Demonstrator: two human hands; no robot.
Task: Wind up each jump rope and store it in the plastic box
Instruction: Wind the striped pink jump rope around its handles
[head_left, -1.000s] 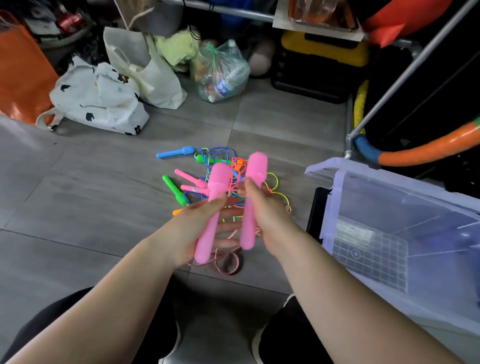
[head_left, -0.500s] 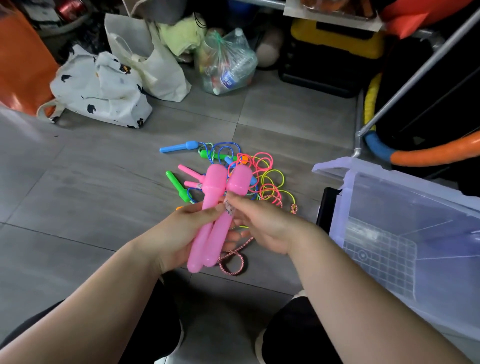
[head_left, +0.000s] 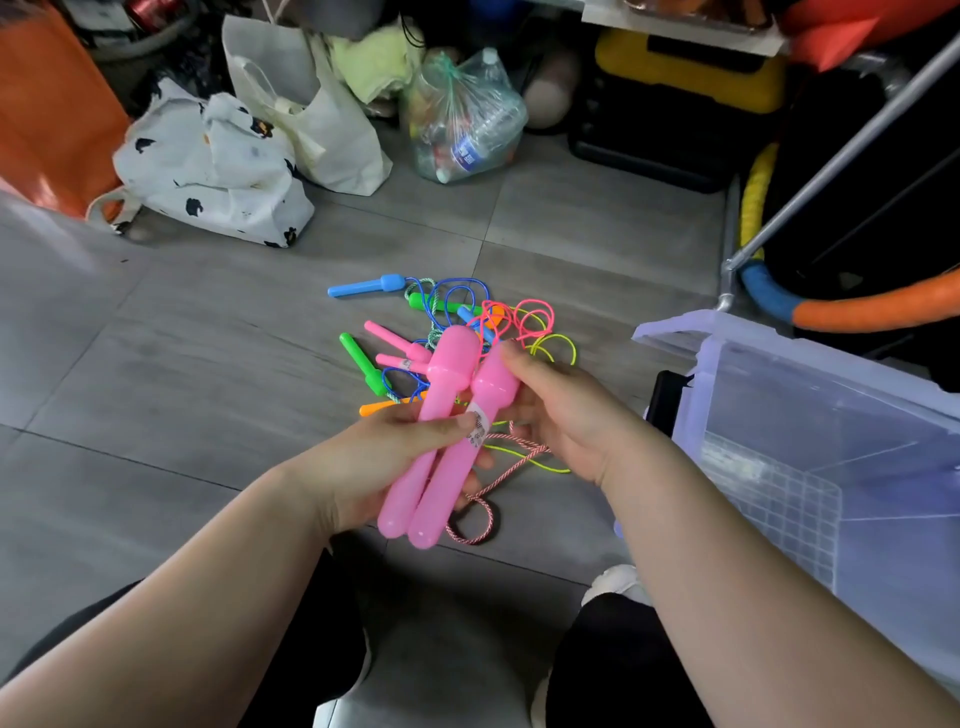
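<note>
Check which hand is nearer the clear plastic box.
Right. The right hand holds the top of the pink handles just left of the plastic box. The left hand grips their middle farther left, with the handles between it and the box.

A spotted white bag, a pale tote and a clear sack of bottles are lined up on the grey tiled floor. A yellow-and-black case is set to their right.
</note>
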